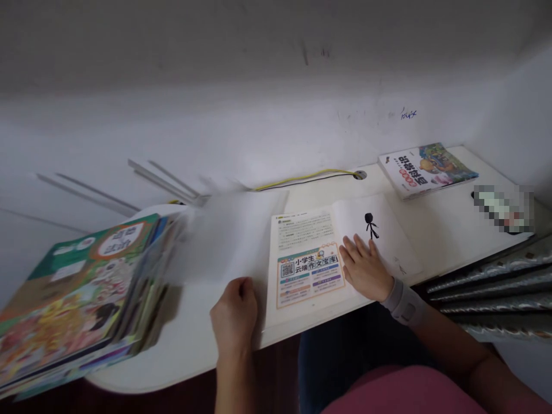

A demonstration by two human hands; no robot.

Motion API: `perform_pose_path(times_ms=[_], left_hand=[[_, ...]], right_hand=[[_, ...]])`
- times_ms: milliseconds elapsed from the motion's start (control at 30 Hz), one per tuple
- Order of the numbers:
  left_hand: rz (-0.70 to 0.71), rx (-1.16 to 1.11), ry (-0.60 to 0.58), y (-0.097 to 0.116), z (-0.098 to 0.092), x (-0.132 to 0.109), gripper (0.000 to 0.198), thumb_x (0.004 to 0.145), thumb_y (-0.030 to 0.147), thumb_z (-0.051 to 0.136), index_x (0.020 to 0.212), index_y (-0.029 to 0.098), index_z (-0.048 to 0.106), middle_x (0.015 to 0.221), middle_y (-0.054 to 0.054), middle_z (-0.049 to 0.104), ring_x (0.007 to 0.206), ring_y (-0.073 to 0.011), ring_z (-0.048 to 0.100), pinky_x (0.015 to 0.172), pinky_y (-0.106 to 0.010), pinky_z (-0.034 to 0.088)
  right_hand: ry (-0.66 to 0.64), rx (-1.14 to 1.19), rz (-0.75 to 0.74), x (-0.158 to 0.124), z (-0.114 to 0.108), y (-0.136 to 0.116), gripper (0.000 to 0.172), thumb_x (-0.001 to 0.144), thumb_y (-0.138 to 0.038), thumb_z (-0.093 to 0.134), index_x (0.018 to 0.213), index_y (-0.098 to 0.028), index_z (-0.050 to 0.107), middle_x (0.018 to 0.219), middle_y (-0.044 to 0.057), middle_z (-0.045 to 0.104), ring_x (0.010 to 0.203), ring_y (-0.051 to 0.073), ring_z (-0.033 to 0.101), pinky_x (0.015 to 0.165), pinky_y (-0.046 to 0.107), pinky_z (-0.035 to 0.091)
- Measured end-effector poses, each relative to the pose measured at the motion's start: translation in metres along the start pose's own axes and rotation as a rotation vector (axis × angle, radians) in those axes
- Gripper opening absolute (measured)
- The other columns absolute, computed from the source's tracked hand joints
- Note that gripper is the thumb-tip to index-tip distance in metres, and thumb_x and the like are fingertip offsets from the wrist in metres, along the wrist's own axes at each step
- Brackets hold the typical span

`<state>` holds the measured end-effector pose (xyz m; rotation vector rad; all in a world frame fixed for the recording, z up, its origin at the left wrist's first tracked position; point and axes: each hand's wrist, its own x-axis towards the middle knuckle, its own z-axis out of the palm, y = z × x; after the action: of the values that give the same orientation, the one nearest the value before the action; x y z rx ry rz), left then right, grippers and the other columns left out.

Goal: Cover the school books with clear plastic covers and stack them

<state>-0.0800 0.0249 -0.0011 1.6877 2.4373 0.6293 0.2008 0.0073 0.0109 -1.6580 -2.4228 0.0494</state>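
Observation:
An open book (308, 313) lies near the desk's front edge, its left page printed with Chinese text and an orange-framed box. Its right-hand side (388, 224) is white, with a black stick figure drawn on it. Across the fold, my right hand (366, 269) rests flat with fingers spread, a grey band around the wrist. My left hand (235, 313) is curled closed left of the book, at the lower corner of a blurred whitish sheet (233, 236). Whether its fingers grip that sheet is hidden.
A stack of books (73, 287) stands at the left on the white desk (194, 345). Another book (426, 169) lies back right, near a pixelated object (502, 210). A yellow cable (302, 176) runs along the wall into a hole. Patterned silvery edges (491, 287) show at right.

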Motion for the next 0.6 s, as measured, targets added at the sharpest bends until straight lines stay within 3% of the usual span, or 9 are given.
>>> perform_pose_path(times_ms=[367,467,600], left_hand=[[-0.034,-0.118,0.000,0.005,-0.006,-0.002,0.023,0.079,0.036,0.045,0.081,0.020,0.061,0.072,-0.006,0.065,0.067,-0.0212,0.057,0.068,-0.033,0.042],[-0.138,-0.407,-0.048,0.013,-0.014,-0.007,0.019,0.075,0.037,0.050,0.075,0.019,0.057,0.071,-0.004,0.065,0.068,-0.0200,0.059,0.069,-0.033,0.045],[-0.329,-1.074,-0.228,0.031,-0.027,-0.009,0.022,0.068,0.037,0.060,0.071,0.020,0.045,0.079,-0.003,0.068,0.067,-0.0191,0.064,0.063,-0.033,0.051]], right_hand=[[0.015,-0.010,-0.008,-0.001,0.000,0.007,0.045,0.092,-0.027,0.034,0.135,-0.015,0.042,0.147,0.011,0.034,0.134,0.033,0.027,0.103,0.059,0.026],[0.022,-0.003,-0.012,-0.001,0.001,0.009,0.045,0.092,-0.027,0.036,0.134,-0.016,0.043,0.147,0.011,0.034,0.133,0.033,0.028,0.103,0.059,0.026],[0.048,0.068,-0.014,-0.002,0.000,0.012,0.042,0.092,-0.025,0.037,0.131,-0.015,0.047,0.143,0.013,0.039,0.134,0.033,0.028,0.103,0.059,0.025]])
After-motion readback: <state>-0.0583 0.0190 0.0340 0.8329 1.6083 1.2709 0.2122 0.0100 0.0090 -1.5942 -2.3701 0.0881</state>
